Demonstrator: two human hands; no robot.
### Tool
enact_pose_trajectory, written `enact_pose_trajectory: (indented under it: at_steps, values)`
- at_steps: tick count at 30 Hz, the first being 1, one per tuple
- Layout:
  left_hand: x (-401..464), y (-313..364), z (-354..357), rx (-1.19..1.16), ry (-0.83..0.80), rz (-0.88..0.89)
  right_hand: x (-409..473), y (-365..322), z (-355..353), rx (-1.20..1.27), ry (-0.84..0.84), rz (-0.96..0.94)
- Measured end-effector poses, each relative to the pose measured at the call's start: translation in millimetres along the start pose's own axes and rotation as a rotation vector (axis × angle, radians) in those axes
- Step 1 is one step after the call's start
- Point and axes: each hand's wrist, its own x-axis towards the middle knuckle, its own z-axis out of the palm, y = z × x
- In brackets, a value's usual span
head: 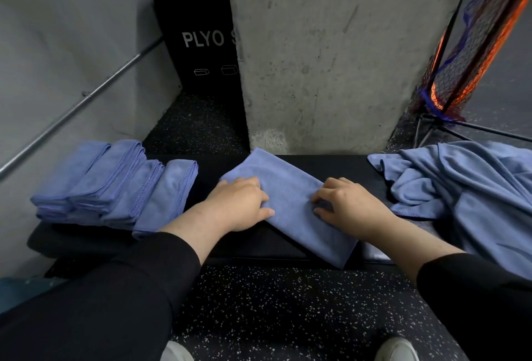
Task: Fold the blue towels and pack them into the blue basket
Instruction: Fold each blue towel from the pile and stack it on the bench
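A blue towel (290, 196), folded into a long strip, lies slantwise across the black padded bench (253, 245). My left hand (240, 202) rests on the strip's left side, fingers curled down and thumb along its near edge. My right hand (349, 206) is on its right side, curled fingertips pinching up a bit of cloth. At the left end of the bench is a row of several folded blue towels (115, 185). Unfolded blue towels (466, 188) are heaped at the right end. A teal-blue shape (17, 288) shows at the lower left; I cannot tell whether it is the basket.
A concrete pillar (331, 52) rises right behind the bench. A black plyo box (198, 35) stands behind on the left, beside a wall with a metal rail (86, 98). An orange and blue net on a stand (466, 52) is at the right. Speckled rubber floor (288, 311) lies below.
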Motion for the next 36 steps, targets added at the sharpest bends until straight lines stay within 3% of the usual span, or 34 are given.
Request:
enact_pose_trajectory:
  at_steps: [5,11,14,17,20,23,26,29,36]
  values:
    - [11,-1,18,-0.024,-0.145,-0.086,-4,-5,0,-0.014,-0.005,0.003]
    - [30,5,21,-0.030,0.210,-0.210,-18,-7,-3,-0.006,-0.035,-0.065]
    - [29,10,17,-0.165,0.329,-0.066,-25,-4,-5,0.046,-0.063,-0.077]
    - [19,12,18,-0.180,0.169,0.059,-33,1,-6,0.062,-0.057,-0.103]
    - [12,6,26,-0.147,0.057,0.002,-41,6,-6,0.073,-0.063,-0.145]
    - [1,1,30,-0.084,0.147,-0.025,-53,13,-6,0.053,-0.113,-0.221]
    - [-19,3,36,-0.056,0.278,0.182,-65,23,-4,0.040,-0.146,-0.247]
    - [-38,13,41,-0.051,0.225,0.396,-72,25,2,0.000,-0.096,-0.259]
    - [-49,24,48,-0.017,0.220,0.455,-69,5,4,-0.081,0.062,-0.227]
